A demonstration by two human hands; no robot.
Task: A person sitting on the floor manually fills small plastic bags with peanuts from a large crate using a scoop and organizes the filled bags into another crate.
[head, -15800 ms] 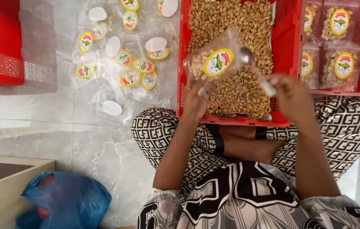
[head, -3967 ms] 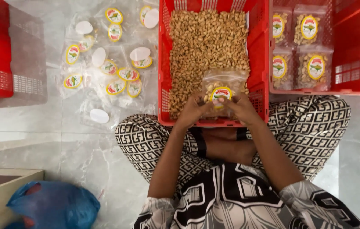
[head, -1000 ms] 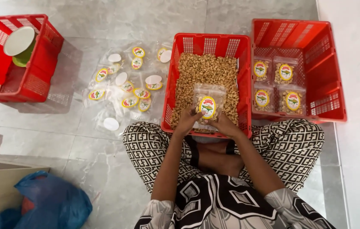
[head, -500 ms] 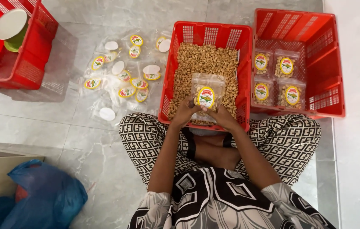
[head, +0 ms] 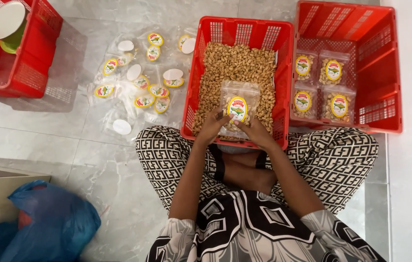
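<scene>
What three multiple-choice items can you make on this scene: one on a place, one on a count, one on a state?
1. Where do the filled pouches lie?
A. right crate
B. blue bag
C. floor

2. How many filled pouches lie there?
A. two
B. four
C. six

3. How is the pouch over the nuts held?
A. by one hand
B. by both hands
C. by no hand

Answers: 1 A, they lie on that crate's bottom. 2 B, two rows of two. 3 B, left hand and right hand both grip its lower edge.
</scene>
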